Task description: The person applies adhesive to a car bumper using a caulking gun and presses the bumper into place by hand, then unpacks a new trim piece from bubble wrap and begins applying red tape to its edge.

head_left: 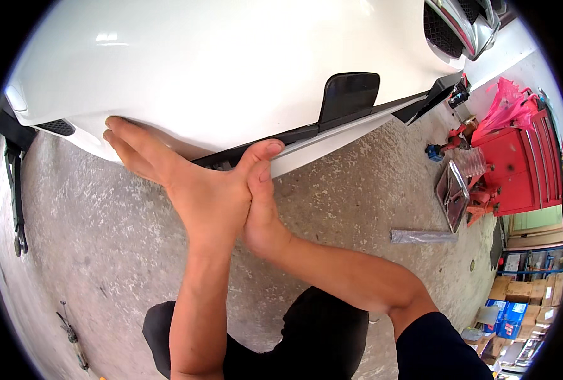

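- A person crouches over a concrete floor [332, 202] at the lower edge of a white car bumper [218, 57], bare forearms reaching up from below.
- The left hand [208, 190] is spread: its visible fingers stretch up and left against the white paint, while its thumb angles right, over the black trim [291, 135] along the bumper's lower edge. That wide reach probably spreads the push over the panel rather than on one spot.
- The right hand [261, 212] presses against the left at the base of the thumb, its own thumb pointing up. Its fingers are hidden behind the left hand, so I cannot tell whether they pinch anything. The contact looks like bracing, one arm backing the other.
- To the right of the hands, a pale lip [332, 149] runs just below the trim, and a dark rounded plate [350, 95] stands up against the paint.
- Farther right are a red tool cabinet [515, 168] with a pink plastic bag [506, 104] at its top and a clear-wrapped strip [424, 236] flat on the floor (all well apart from the hands, perhaps to leave working room).
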`<state>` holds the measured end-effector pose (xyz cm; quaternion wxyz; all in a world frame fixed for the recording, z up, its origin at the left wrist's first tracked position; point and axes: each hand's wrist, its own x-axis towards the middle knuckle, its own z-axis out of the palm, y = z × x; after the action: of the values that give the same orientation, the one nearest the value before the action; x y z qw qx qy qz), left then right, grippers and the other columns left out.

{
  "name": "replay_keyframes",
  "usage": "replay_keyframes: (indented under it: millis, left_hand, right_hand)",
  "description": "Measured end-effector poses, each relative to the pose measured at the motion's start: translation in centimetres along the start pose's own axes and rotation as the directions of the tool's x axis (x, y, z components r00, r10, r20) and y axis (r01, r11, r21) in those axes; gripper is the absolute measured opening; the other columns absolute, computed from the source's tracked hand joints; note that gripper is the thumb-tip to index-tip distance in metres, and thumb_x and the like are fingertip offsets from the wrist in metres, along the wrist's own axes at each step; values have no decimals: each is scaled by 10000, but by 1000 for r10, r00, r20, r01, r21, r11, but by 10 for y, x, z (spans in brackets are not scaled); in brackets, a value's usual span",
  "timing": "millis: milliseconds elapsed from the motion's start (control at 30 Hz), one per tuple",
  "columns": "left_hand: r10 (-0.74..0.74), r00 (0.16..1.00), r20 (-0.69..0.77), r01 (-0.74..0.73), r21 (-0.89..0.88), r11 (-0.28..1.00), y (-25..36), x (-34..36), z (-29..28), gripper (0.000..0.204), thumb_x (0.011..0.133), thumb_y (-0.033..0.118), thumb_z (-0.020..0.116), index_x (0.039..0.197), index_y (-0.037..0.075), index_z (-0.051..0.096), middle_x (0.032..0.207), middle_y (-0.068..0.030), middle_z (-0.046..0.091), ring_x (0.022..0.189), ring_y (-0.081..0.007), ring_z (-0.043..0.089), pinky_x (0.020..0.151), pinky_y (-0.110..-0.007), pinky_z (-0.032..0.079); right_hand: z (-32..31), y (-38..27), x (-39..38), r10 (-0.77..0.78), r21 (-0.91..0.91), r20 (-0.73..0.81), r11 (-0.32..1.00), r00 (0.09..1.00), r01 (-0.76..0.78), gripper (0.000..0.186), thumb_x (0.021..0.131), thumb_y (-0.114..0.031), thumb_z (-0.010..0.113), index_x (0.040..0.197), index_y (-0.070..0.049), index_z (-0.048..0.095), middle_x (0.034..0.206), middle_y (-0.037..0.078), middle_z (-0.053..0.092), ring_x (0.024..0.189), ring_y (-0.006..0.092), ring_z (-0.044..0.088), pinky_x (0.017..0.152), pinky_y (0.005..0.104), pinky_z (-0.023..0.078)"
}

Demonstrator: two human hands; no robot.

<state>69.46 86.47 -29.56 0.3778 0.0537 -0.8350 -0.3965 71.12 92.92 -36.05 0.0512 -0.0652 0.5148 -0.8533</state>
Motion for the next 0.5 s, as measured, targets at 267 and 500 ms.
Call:
replay_keyframes:
  millis: [267,500]
  left_hand:
    - [-14,997,-75,15,18,1000,-6,0,-3,1463,440,528,870,1407,-89,-37,1438,-332,30,1362,-445,42,1092,-546,153]
    - [-64,997,-43,61,-57,997,1,-3,3,1463,429,468,885,1433,-29,-56,1441,-339,-45,1346,-496,13,1054,-595,187]
  right_hand:
    - [6,6,-9,6,-103,-77,995,997,-14,792,895,-676,249,1295,3,330,1260,147,409,1197,236,370,1020,329,276]
    - [-9,-2,-5,91,97,62,991,994,-97,881,870,-718,205,1385,-4,248,1343,130,390,1243,194,393,1031,329,338]
